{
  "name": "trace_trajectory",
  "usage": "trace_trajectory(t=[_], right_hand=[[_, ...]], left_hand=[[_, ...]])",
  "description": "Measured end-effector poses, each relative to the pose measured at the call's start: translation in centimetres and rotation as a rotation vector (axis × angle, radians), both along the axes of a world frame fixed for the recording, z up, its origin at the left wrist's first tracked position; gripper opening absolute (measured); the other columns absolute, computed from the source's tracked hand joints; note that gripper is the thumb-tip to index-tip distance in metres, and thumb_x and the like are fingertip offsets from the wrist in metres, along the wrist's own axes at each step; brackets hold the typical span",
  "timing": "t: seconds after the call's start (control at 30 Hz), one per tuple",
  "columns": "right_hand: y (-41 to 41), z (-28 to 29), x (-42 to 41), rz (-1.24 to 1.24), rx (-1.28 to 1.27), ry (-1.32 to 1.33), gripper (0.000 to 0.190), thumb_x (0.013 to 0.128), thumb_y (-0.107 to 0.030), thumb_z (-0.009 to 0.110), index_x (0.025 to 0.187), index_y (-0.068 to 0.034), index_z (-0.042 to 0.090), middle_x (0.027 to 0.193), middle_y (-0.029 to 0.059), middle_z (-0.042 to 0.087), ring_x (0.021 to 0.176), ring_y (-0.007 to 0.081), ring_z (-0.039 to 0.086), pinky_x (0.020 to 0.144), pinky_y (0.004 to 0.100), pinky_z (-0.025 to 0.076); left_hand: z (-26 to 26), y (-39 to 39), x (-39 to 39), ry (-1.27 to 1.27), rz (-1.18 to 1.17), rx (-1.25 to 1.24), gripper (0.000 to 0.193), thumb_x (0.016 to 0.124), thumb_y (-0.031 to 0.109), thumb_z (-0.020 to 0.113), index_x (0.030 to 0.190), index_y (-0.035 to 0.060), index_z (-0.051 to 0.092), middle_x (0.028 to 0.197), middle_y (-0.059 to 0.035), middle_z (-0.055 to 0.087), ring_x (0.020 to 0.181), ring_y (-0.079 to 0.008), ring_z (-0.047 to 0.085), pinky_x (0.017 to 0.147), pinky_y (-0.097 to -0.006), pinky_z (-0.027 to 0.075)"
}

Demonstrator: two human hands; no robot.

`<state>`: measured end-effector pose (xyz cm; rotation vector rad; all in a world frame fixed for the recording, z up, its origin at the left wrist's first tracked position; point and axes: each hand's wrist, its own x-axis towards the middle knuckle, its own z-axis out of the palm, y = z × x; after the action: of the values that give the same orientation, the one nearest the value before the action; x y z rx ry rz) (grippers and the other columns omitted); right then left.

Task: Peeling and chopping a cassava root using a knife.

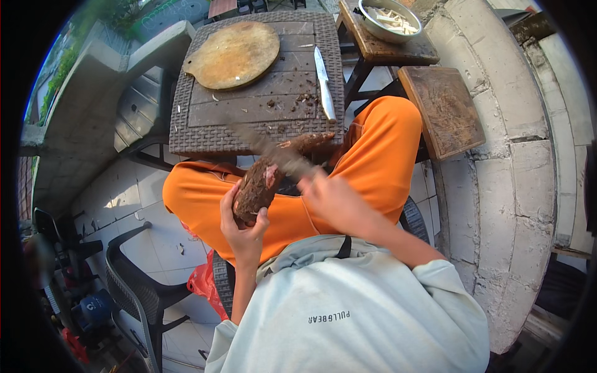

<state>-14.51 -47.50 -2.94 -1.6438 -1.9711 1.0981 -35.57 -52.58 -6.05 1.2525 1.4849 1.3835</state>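
Note:
My left hand [245, 231] grips the near end of a brown cassava root [255, 189], held tilted over my lap. Pinkish patches show on the root where its bark is cut away. Its narrower far end reaches to the table's near edge. In my right hand [329, 198] is the handle of a large knife; the blade [275, 151], blurred by motion, crosses over the root. Whether the blade touches the root I cannot tell.
A woven-pattern table [261, 105] in front bears a round wooden cutting board [235, 53], a second knife [322, 84] and dirt crumbs. At the right, a metal bowl [392, 21] of pale cut pieces stands on a wooden stool [373, 49]. Another stool [443, 109] is nearer.

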Motion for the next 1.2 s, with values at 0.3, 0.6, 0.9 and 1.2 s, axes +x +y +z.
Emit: trace_trajectory(t=[0.3, 0.6, 0.9, 1.2], right_hand=[[2.3, -2.2, 2.0, -0.079, 0.036, 0.022, 0.037, 0.1, -0.029, 0.056, 0.092, 0.007, 0.058, 0.065, 0.0262, 0.064, 0.065, 0.0455, 0.066, 0.059, 0.0533, 0.053], [0.2, -0.5, -0.5, 0.049, -0.056, 0.038, 0.039, 0.1, -0.034, 0.055, 0.097, 0.004, 0.063, 0.066, 0.0249, 0.064, 0.067, 0.044, 0.066, 0.065, 0.0504, 0.054], [1.8, -1.8, 1.9, -0.154, -0.056, -0.033, 0.043, 0.102, -0.033, 0.051, 0.091, 0.007, 0.064, 0.075, 0.0308, 0.065, 0.076, 0.0463, 0.067, 0.067, 0.0509, 0.054], [2.5, -2.5, 1.7, -0.198, 0.004, -0.05, 0.04, 0.102, -0.032, 0.053, 0.095, 0.007, 0.063, 0.072, 0.0301, 0.062, 0.072, 0.0466, 0.065, 0.063, 0.0499, 0.051]], left_hand=[[-0.3, -1.1, 0.7, -0.134, 0.043, -0.122, 0.059, 0.085, -0.003, 0.068, 0.14, -0.0035, 0.046, 0.133, -0.0111, 0.053, 0.116, -0.0176, 0.056, 0.095, -0.0288, 0.05], [0.0, -0.4, 0.3, -0.093, -0.007, -0.064, 0.059, 0.088, -0.001, 0.068, 0.142, -0.0041, 0.044, 0.132, -0.0112, 0.055, 0.117, -0.0164, 0.056, 0.099, -0.0285, 0.047], [-1.5, -1.3, 0.0, -0.171, 0.056, -0.092, 0.057, 0.085, -0.005, 0.067, 0.138, -0.0037, 0.047, 0.132, -0.011, 0.055, 0.115, -0.0175, 0.057, 0.095, -0.0284, 0.05], [-2.0, -1.1, -0.5, -0.009, -0.008, 0.023, 0.061, 0.081, -0.007, 0.066, 0.139, -0.0034, 0.047, 0.135, -0.0132, 0.053, 0.121, -0.0204, 0.055, 0.101, -0.0307, 0.049]])
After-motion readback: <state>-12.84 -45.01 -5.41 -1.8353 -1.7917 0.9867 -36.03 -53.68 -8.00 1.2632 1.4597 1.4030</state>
